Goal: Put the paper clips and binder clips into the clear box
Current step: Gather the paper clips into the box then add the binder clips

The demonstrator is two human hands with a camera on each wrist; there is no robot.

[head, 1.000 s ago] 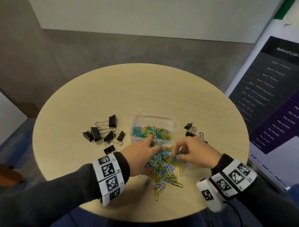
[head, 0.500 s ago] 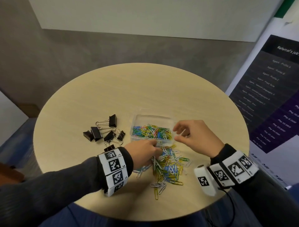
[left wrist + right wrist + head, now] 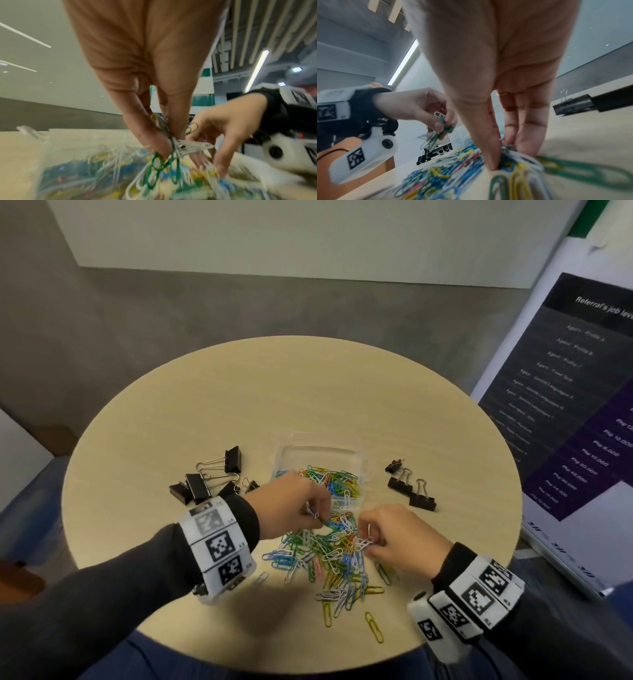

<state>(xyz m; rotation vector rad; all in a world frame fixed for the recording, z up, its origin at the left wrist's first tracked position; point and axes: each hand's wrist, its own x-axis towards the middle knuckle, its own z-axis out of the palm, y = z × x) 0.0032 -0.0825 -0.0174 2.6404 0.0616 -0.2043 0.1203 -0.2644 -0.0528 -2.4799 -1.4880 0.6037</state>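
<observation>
- Left grip (image 3: 301, 510) pinches clips (image 3: 164, 155); right grip (image 3: 400, 542) pinches into the pile (image 3: 329, 556).
- Box (image 3: 322, 455) at 12 o'clock; tangled clips could snag and spill.

My round wooden worktop (image 3: 239, 392) is carrying the clear box (image 3: 320, 451) of paper clips, a loose pile of coloured paper clips (image 3: 329, 556) just in front of it, and black binder clips lying left (image 3: 205, 479) and right (image 3: 409, 486).

Round pale-wood counter (image 3: 239, 392) sitting on grey floor (image 3: 137, 313), dark printed banner (image 3: 565, 392) standing at its right, white wall (image 3: 274, 231) running behind.
</observation>
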